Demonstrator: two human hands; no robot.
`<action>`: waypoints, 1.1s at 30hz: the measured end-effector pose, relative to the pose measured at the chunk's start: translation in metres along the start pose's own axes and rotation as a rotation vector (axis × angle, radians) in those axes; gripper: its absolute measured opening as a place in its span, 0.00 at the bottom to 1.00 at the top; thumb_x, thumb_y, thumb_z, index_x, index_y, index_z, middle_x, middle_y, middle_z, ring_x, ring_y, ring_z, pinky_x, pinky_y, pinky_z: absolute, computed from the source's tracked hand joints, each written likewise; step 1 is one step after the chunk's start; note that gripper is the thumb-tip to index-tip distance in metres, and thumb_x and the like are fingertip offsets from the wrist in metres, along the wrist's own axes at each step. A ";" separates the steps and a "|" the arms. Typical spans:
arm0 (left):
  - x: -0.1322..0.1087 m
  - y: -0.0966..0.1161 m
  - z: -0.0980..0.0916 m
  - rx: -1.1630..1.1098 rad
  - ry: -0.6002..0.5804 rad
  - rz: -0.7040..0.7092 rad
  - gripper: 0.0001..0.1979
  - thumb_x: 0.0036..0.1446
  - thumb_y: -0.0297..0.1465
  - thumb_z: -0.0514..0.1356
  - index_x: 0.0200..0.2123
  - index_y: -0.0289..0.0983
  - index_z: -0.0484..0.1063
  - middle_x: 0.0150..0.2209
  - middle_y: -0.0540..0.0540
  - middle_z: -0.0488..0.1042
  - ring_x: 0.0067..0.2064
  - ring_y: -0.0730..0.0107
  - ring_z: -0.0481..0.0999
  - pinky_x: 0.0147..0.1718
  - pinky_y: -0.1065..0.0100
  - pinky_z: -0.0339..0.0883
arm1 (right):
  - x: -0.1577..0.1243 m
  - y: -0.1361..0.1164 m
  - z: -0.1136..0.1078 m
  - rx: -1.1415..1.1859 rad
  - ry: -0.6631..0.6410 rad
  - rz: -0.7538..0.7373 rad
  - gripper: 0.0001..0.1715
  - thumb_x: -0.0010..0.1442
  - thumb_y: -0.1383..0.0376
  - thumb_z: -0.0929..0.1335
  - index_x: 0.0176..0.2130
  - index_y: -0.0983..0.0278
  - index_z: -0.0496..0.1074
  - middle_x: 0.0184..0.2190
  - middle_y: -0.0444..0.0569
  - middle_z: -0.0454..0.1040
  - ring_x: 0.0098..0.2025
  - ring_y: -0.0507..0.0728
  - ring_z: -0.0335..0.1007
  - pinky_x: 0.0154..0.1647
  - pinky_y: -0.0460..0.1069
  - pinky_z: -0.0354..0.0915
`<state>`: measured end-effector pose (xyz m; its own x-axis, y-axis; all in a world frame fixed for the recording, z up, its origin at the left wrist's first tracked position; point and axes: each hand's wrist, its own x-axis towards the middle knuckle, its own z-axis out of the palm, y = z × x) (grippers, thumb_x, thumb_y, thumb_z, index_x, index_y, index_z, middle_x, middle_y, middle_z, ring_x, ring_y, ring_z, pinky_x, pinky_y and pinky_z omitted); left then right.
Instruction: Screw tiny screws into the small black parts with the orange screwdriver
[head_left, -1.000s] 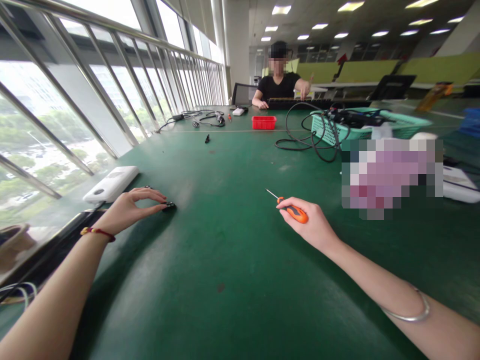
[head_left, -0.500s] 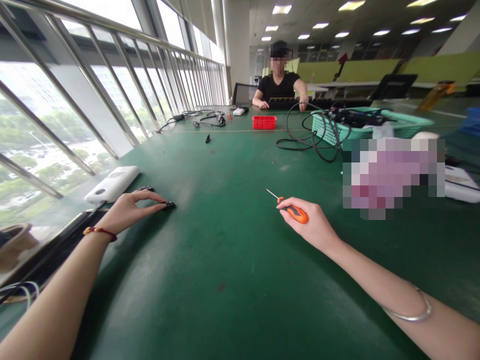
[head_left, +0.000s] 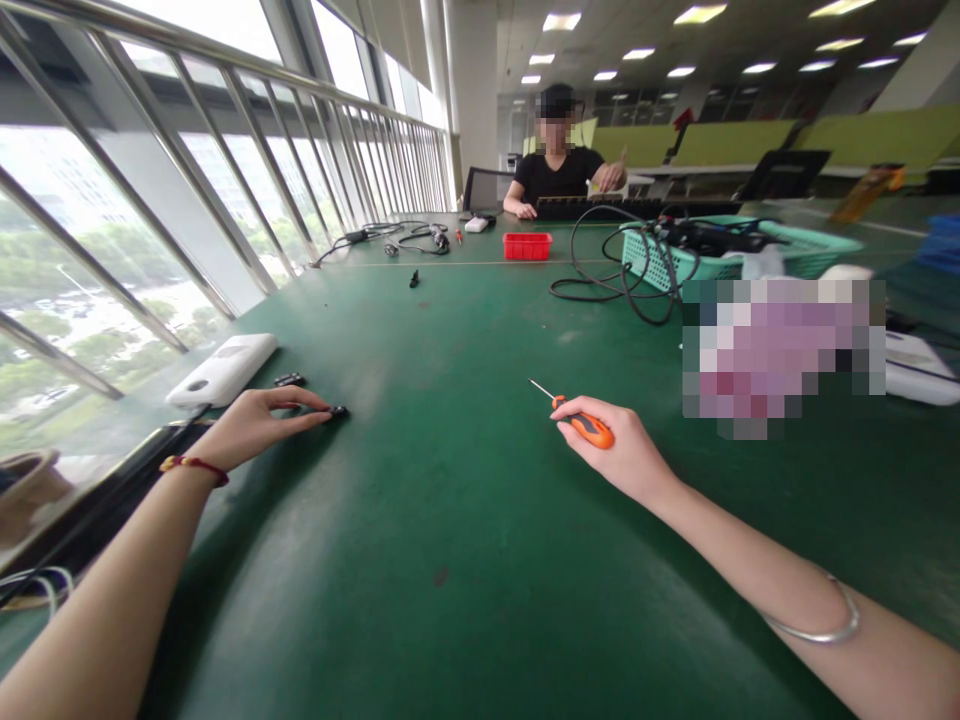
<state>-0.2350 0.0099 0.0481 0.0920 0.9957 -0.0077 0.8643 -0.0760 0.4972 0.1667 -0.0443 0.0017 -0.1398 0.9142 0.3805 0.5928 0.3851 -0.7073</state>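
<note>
My left hand (head_left: 264,425) pinches a small black part (head_left: 340,412) between thumb and fingertips, low over the green table (head_left: 420,480). Its exact kind is too small to make out. Just behind that hand lies another small black piece (head_left: 290,380), and a white box-shaped device (head_left: 225,370) rests farther left. In my right hand (head_left: 619,445) is a screwdriver (head_left: 589,428) with an orange and grey handle. Its thin metal shaft points up and left, away from the black part.
A red bin (head_left: 527,246) stands toward the back, with a small black piece (head_left: 414,279) left of it. On the right are a teal basket (head_left: 652,262) with looped black cables and a pixelated pinkish item (head_left: 787,345). Another person (head_left: 559,175) sits at the far end by a keyboard-like black object (head_left: 600,208).
The person across has raised one hand from the table. My hands keep almost the same place and hold; the whole view has shifted very slightly.
</note>
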 end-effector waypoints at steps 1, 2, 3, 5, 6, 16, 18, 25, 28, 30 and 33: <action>0.000 0.001 0.000 0.000 0.000 -0.001 0.21 0.43 0.45 0.61 0.35 0.35 0.75 0.40 0.46 0.77 0.46 0.59 0.70 0.53 0.62 0.57 | 0.000 0.000 0.000 0.000 -0.001 0.000 0.06 0.52 0.67 0.65 0.33 0.63 0.72 0.34 0.47 0.76 0.31 0.53 0.70 0.33 0.47 0.63; -0.001 0.002 0.000 0.000 0.004 -0.002 0.20 0.43 0.44 0.61 0.35 0.35 0.75 0.39 0.46 0.77 0.46 0.60 0.70 0.53 0.62 0.57 | 0.000 0.000 0.000 0.000 -0.001 0.000 0.06 0.52 0.67 0.65 0.33 0.63 0.72 0.34 0.47 0.76 0.31 0.53 0.71 0.33 0.47 0.64; -0.001 0.003 0.001 0.001 0.008 -0.003 0.20 0.43 0.44 0.61 0.35 0.35 0.75 0.39 0.46 0.77 0.46 0.60 0.70 0.53 0.62 0.57 | 0.000 0.000 0.000 0.000 -0.001 -0.001 0.06 0.52 0.67 0.65 0.33 0.63 0.72 0.34 0.47 0.76 0.32 0.53 0.71 0.34 0.47 0.64; -0.002 0.005 0.001 0.003 0.020 -0.013 0.20 0.44 0.44 0.61 0.35 0.35 0.75 0.39 0.47 0.77 0.46 0.60 0.70 0.53 0.63 0.57 | 0.000 0.001 0.000 0.000 -0.001 -0.006 0.06 0.52 0.67 0.65 0.33 0.63 0.72 0.34 0.47 0.76 0.32 0.54 0.71 0.34 0.47 0.64; -0.003 0.006 0.001 0.003 0.026 -0.018 0.19 0.44 0.44 0.61 0.35 0.35 0.75 0.39 0.47 0.77 0.46 0.60 0.70 0.53 0.63 0.57 | 0.000 0.001 0.001 -0.001 -0.001 -0.008 0.06 0.52 0.67 0.65 0.33 0.63 0.72 0.34 0.47 0.76 0.32 0.54 0.71 0.34 0.47 0.64; -0.003 0.006 0.001 -0.001 0.041 -0.012 0.19 0.44 0.42 0.61 0.36 0.34 0.75 0.38 0.47 0.77 0.44 0.63 0.71 0.51 0.65 0.60 | 0.000 0.000 0.000 -0.006 -0.003 -0.007 0.06 0.52 0.67 0.65 0.33 0.62 0.72 0.34 0.47 0.76 0.33 0.54 0.71 0.34 0.47 0.64; -0.003 0.007 0.001 0.000 0.041 -0.020 0.20 0.44 0.43 0.61 0.36 0.34 0.75 0.38 0.47 0.77 0.44 0.63 0.71 0.50 0.65 0.60 | 0.000 0.000 0.000 -0.004 -0.005 -0.009 0.07 0.52 0.67 0.65 0.33 0.62 0.72 0.34 0.47 0.76 0.33 0.54 0.71 0.34 0.47 0.64; -0.001 0.005 0.001 0.008 0.035 -0.013 0.21 0.43 0.44 0.60 0.36 0.34 0.75 0.38 0.46 0.77 0.43 0.62 0.72 0.50 0.65 0.60 | 0.000 0.001 0.001 -0.007 -0.010 -0.003 0.06 0.52 0.67 0.65 0.33 0.62 0.72 0.35 0.47 0.76 0.33 0.54 0.71 0.35 0.47 0.64; -0.001 0.003 0.001 0.007 0.027 -0.012 0.22 0.43 0.45 0.60 0.36 0.34 0.75 0.38 0.46 0.78 0.44 0.62 0.72 0.51 0.65 0.60 | 0.000 0.001 0.001 -0.006 -0.009 -0.008 0.06 0.52 0.67 0.65 0.33 0.62 0.72 0.35 0.47 0.76 0.34 0.54 0.71 0.35 0.47 0.64; -0.001 0.003 0.000 0.007 0.029 -0.012 0.22 0.42 0.45 0.60 0.35 0.35 0.75 0.38 0.46 0.78 0.44 0.62 0.72 0.50 0.65 0.61 | 0.000 0.001 0.000 -0.003 -0.009 -0.009 0.06 0.52 0.67 0.65 0.33 0.62 0.72 0.35 0.47 0.76 0.34 0.54 0.71 0.36 0.47 0.64; -0.001 0.003 0.001 0.006 0.028 -0.014 0.23 0.41 0.46 0.60 0.35 0.35 0.76 0.38 0.46 0.78 0.44 0.61 0.72 0.49 0.65 0.62 | 0.000 0.000 0.000 -0.002 -0.015 -0.005 0.06 0.52 0.67 0.65 0.33 0.62 0.71 0.35 0.47 0.75 0.34 0.54 0.71 0.36 0.47 0.64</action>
<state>-0.2319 0.0090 0.0492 0.0659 0.9978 0.0094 0.8682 -0.0620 0.4924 0.1667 -0.0441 0.0013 -0.1546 0.9142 0.3747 0.5933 0.3892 -0.7047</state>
